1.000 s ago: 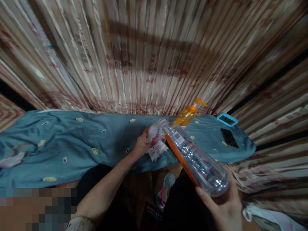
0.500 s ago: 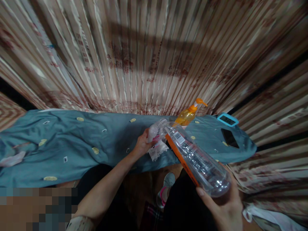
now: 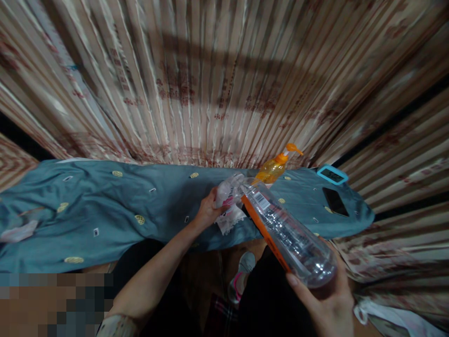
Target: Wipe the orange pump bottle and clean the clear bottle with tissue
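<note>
The bottle (image 3: 287, 234) is held aslant between the hands, its long axis running from neck at between ten and eleven o'clock to base at between four and five. The right hand (image 3: 331, 297) grips the base. The neck meets the crumpled pouch (image 3: 227, 193); whether it sits inside or merely touches, I cannot tell. The left hand (image 3: 210, 206), nearer the neck, closes on the pouch's nine o'clock side. From the bottle's middle, the pump (image 3: 271, 169) stands near twelve, the clock (image 3: 332, 174) at one, the phone (image 3: 335, 201) at two.
</note>
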`<state>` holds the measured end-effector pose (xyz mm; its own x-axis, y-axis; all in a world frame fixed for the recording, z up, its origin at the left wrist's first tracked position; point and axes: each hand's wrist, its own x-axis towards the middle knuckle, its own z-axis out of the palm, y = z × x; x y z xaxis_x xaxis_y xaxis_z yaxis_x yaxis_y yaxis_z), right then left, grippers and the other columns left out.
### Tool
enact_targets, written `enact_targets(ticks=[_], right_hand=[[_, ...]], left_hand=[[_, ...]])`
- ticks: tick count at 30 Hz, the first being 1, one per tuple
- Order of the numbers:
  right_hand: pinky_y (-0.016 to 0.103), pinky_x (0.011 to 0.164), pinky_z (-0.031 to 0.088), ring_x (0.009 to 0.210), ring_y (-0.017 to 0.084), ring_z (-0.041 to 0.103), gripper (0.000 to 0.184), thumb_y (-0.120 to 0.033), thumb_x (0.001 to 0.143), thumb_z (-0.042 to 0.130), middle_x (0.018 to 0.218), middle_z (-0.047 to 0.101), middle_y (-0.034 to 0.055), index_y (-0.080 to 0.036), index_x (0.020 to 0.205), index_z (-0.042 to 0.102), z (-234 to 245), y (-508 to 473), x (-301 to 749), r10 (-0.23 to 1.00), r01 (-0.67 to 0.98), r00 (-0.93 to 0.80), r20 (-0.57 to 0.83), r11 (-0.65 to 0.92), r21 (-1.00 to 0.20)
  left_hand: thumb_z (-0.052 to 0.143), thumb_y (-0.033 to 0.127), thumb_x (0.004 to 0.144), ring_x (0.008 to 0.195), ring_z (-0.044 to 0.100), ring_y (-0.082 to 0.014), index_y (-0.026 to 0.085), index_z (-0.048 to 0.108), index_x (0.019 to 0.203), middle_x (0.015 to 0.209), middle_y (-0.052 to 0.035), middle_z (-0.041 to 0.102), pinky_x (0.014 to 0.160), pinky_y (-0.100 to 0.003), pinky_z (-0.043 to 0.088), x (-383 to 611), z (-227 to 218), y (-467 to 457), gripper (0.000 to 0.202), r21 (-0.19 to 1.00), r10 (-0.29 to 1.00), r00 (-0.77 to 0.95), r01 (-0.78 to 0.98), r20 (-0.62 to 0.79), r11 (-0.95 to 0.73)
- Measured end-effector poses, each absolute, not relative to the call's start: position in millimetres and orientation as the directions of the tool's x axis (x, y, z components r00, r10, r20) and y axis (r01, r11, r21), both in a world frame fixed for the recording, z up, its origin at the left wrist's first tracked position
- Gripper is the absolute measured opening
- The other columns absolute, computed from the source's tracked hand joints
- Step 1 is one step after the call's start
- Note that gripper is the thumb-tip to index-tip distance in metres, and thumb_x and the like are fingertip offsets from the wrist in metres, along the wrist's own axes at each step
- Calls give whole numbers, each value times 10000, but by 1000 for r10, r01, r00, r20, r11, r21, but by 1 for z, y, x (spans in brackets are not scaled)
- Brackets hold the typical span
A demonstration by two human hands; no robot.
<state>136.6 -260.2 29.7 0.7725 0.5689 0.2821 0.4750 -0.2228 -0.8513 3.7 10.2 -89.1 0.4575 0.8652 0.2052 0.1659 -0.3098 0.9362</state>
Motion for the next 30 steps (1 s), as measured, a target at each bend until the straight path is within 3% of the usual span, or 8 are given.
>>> enact_targets(ticks=[5,12,18,23,30], right_hand=[[369,997,494,1187,317,596,997,-593,714,774,1357,566,193,-53,1484,444,36,-257,129,541,452,798,266,-245,-858],[378,917,553,1158,328,626,939,-535,673,859,1355,579,182,-112,1428,495,15,-269,154,608,544,724,326,-213,-812],[382,884,556,1102,322,647,948,-575,673,835,1292,619,183,-103,1426,507,17,-263,145,551,522,756,354,-180,-834],[395,940,538,1127,314,646,938,-535,677,847,1314,612,180,-117,1435,487,18,-264,146,578,490,755,308,-186,-851],[327,852,575,1067,283,662,918,-525,659,860,1282,622,166,-114,1401,508,19,-262,146,575,487,754,317,-167,-857]], left_hand=[[819,389,725,1047,728,-265,200,534,1281,1140,-54,748,971,-411,575,5,-89,10,653,944,868,455,152,197,-294],[812,416,726,1041,728,-276,180,524,1297,1128,-70,748,971,-426,574,4,-86,9,682,943,866,461,158,193,-294],[811,408,733,1039,725,-270,187,535,1288,1130,-65,746,971,-419,573,3,-83,9,658,944,860,470,141,200,-297],[822,410,725,1032,722,-264,200,540,1287,1115,-52,747,970,-418,573,3,-83,9,663,943,864,461,147,201,-297],[820,405,735,1029,724,-265,196,546,1279,1117,-60,747,966,-411,576,3,-85,9,644,941,864,462,154,201,-302]])
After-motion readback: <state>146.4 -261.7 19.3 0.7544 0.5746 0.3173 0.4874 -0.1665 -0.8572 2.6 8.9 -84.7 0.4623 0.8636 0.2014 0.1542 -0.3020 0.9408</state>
